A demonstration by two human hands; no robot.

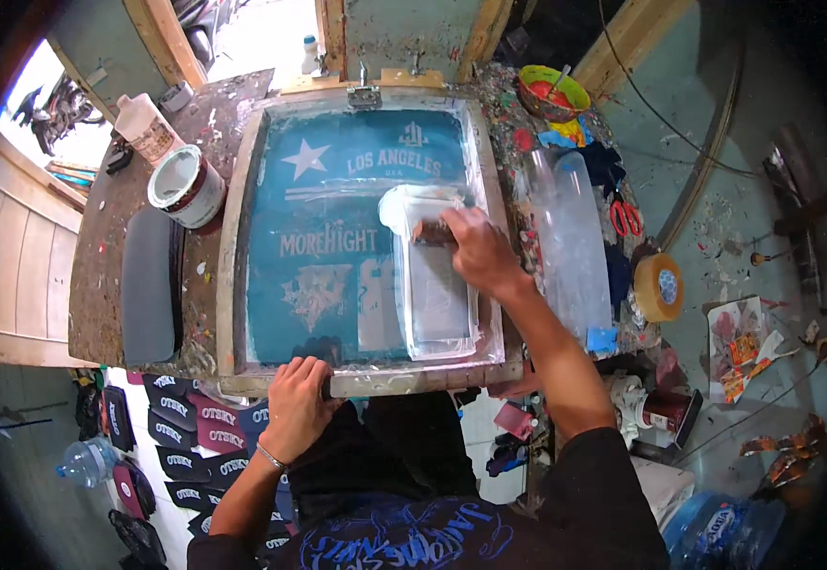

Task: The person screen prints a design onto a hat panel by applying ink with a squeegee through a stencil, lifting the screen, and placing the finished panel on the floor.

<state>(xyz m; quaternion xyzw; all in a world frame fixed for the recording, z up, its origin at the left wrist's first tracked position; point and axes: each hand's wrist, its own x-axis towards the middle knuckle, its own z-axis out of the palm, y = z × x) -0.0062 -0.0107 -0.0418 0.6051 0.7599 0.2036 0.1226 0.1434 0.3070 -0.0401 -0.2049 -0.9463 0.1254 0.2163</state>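
A wooden-framed printing screen (233, 285) with teal mesh (271, 199) lies in front of me, its far edge under a metal hinge clamp (364, 96). My right hand (478, 249) is closed around a small brown-handled squeegee (432, 231), its blade hidden, over the screen's right part. White ink (397, 205) is smeared around it and down that side. My left hand (299, 394) curls its fingers over the near frame edge, left of the middle. A dark edge shows beside its fingers; what it belongs to I cannot make out.
On the worktable's left stand an ink tub (185, 186), a plastic bottle (147, 128) and a dark curved panel (150, 285). To the right are a bowl of red ink (551, 92), red scissors (626, 217) and a tape roll (658, 287). Printed dark pieces (185, 464) lie below left.
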